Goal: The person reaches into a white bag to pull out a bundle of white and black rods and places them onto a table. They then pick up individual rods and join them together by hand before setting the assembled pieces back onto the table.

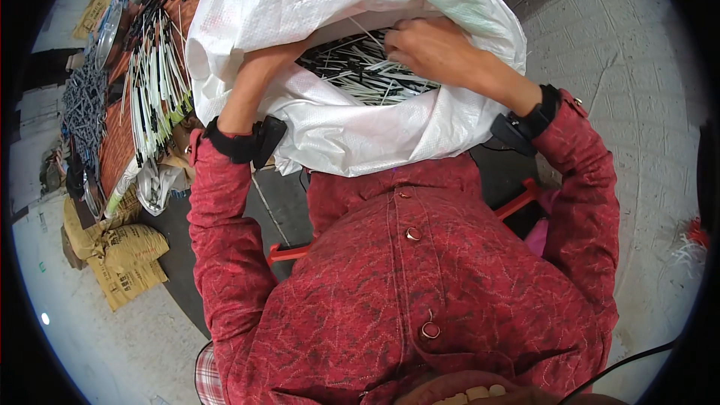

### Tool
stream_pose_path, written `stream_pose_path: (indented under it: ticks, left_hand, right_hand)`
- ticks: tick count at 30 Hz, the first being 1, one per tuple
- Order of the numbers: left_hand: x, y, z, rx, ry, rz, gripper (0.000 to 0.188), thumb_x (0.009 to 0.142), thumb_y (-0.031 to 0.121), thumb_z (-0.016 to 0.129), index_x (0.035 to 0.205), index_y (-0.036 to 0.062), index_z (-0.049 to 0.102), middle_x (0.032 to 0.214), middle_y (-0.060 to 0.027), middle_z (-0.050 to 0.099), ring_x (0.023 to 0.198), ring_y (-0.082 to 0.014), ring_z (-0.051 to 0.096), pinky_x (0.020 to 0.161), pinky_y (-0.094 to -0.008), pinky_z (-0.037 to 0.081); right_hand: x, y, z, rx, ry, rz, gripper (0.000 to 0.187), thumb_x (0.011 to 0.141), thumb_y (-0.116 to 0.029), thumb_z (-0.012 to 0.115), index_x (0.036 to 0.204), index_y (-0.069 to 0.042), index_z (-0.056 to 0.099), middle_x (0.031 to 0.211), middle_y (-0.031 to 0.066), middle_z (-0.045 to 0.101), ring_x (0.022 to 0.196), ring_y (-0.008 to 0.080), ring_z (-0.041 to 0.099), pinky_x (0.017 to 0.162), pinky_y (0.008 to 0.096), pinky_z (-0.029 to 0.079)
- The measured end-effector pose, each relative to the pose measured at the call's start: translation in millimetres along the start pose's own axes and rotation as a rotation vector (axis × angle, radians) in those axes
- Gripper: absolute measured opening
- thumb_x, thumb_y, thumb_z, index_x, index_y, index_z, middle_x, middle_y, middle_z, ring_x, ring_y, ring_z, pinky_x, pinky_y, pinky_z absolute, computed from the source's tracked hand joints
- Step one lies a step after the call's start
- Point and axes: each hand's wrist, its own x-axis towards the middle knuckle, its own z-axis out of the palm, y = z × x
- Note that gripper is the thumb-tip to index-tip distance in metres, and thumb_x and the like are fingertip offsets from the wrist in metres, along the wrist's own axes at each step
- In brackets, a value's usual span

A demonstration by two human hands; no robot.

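A white woven plastic sack (360, 139) lies open in front of my body, its mouth turned up and its near edge over my lap. Inside is a loose heap of thin black and whitish strips (360, 67). My right hand (431, 49) reaches in over the right side of the heap with its fingers curled down; whatever is under them is hidden. From the left, my left hand (289, 52) goes into the sack mouth, and folds of the sack cover its fingers. Black bands are strapped round both wrists.
At the left, a reddish-brown surface (116, 124) holds a bundle of black and white strips (154, 82) and a pile of grey pieces (86, 105). Yellow-brown bags (127, 255) lie on the floor below. Red bars (517, 199) show beside my body.
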Motion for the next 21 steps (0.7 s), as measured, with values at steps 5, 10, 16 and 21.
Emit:
stream_pose_path:
  ticks: [5,10,16,21]
  left_hand:
    - [-43.0,-81.8,38.9,-0.234,0.053,-0.045,0.054,0.084,0.032,0.066,0.133,0.0143,0.052,0.135,-0.0128,0.052,0.126,-0.0335,0.044,0.108,-0.0415,0.032]
    - [-37.4,-40.2,-5.1,-0.312,0.501,0.237,0.058,0.082,0.024,0.070,0.135,0.0134,0.050,0.134,-0.0126,0.053,0.125,-0.0320,0.047,0.107,-0.0408,0.034]
    - [-32.8,-18.4,-34.8,-0.153,0.491,0.099,0.042,0.084,0.021,0.068,0.124,0.0107,0.059,0.120,-0.0106,0.062,0.111,-0.0278,0.058,0.096,-0.0366,0.044]
    - [-28.6,-21.3,-60.1,-0.380,0.400,-0.066,0.032,0.086,0.018,0.066,0.116,0.0088,0.064,0.111,-0.0092,0.067,0.102,-0.0257,0.063,0.088,-0.0329,0.049]
  right_hand:
    - [12.8,-10.9,-0.5,0.066,-0.087,0.118,0.016,0.087,-0.020,0.059,0.087,-0.004,0.061,0.080,0.0152,0.064,0.077,0.0345,0.063,0.071,0.0444,0.048]
    - [20.8,-17.8,-5.2,0.076,0.079,-0.007,0.015,0.086,-0.020,0.060,0.086,-0.005,0.061,0.074,0.0139,0.063,0.071,0.0343,0.062,0.069,0.0441,0.048]
    - [43.4,-11.2,11.2,0.062,0.190,-0.055,0.015,0.085,-0.019,0.061,0.088,-0.005,0.062,0.076,0.0142,0.064,0.072,0.0335,0.063,0.068,0.0433,0.048]
    - [54.5,-25.6,10.7,0.091,0.199,0.004,0.015,0.085,-0.019,0.060,0.090,-0.005,0.064,0.078,0.0139,0.065,0.075,0.0330,0.064,0.070,0.0418,0.049]
